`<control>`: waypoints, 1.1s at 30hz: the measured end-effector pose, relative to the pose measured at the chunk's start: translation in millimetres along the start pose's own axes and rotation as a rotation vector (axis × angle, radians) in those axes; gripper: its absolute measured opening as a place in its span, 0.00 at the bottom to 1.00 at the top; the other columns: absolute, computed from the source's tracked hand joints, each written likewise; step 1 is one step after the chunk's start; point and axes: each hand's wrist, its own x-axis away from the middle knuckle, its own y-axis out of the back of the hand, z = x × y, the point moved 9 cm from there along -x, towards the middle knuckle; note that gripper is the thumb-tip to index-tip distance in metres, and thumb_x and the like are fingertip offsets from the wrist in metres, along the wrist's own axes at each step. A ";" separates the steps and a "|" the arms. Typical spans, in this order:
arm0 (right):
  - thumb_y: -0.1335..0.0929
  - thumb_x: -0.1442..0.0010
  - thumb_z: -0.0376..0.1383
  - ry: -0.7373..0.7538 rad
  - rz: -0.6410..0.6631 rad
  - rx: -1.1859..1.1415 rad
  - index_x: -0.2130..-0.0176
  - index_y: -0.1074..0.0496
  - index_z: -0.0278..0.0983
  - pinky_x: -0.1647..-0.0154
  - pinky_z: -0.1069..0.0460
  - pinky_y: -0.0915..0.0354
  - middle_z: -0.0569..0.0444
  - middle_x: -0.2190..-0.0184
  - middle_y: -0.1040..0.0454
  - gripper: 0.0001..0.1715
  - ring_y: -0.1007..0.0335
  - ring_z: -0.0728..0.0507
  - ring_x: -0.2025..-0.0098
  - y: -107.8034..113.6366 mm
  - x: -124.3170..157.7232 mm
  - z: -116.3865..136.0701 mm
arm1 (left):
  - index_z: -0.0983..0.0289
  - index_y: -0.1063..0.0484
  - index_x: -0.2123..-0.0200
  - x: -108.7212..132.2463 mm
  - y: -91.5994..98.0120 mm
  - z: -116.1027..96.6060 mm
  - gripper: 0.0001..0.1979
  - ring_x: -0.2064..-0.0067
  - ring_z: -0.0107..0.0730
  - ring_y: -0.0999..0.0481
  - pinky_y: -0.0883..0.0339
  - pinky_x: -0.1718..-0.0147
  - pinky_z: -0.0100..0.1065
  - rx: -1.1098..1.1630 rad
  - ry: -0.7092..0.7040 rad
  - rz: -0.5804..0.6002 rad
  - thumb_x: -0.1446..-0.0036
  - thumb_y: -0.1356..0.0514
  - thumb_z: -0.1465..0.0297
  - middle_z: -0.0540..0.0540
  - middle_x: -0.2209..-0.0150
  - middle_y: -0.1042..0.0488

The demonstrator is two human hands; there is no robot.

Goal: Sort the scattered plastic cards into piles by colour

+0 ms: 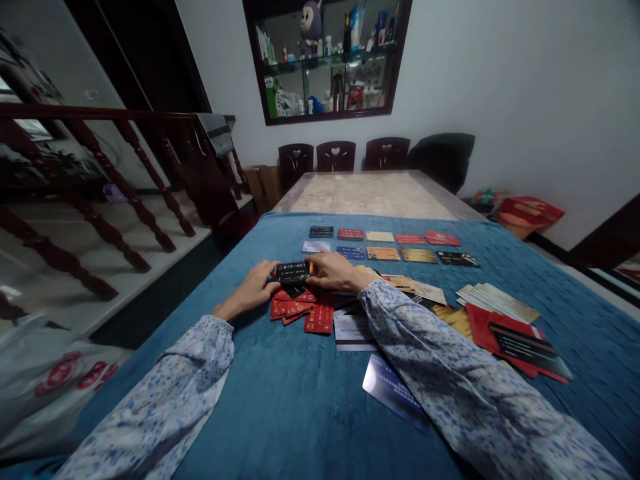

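My left hand (254, 288) and my right hand (334, 271) hold a black card (293, 272) between them, fingers pinched on its left and right ends, just above a blue cloth (280, 400) that covers the table. Under the hands lies a loose heap of red cards (300, 311). Beyond the hands, two neat rows of cards are laid out: a back row (384, 236) in black, red and cream, and a nearer row (390, 254) in white, blue, orange, gold and black.
Piles of cream, gold, red and black cards (500, 320) lie to the right of my right arm. A blue card (387, 390) and a white one (353, 330) lie near my right sleeve. Dark chairs (335, 155) stand at the table's far end; a wooden railing (125, 173) runs along the left.
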 end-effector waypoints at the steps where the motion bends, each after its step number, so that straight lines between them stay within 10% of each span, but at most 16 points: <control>1: 0.28 0.36 0.46 0.000 0.012 0.002 0.43 0.25 0.34 0.54 0.47 0.35 0.41 0.52 0.21 0.27 0.28 0.36 0.47 1.4 -0.5 -0.8 | 0.62 0.28 0.43 -1.8 0.5 0.2 0.22 0.53 0.42 0.25 0.29 0.48 0.44 0.003 -0.003 0.009 0.42 0.40 0.71 0.57 0.55 0.26; 33: 0.28 0.36 0.45 -0.097 0.123 0.071 0.44 0.22 0.33 0.55 0.50 0.38 0.44 0.54 0.19 0.26 0.29 0.36 0.48 25.5 -40.4 -88.7 | 0.65 0.25 0.46 -123.3 -23.6 21.2 0.21 0.52 0.43 0.27 0.32 0.45 0.44 -0.049 0.012 0.135 0.44 0.38 0.68 0.57 0.56 0.26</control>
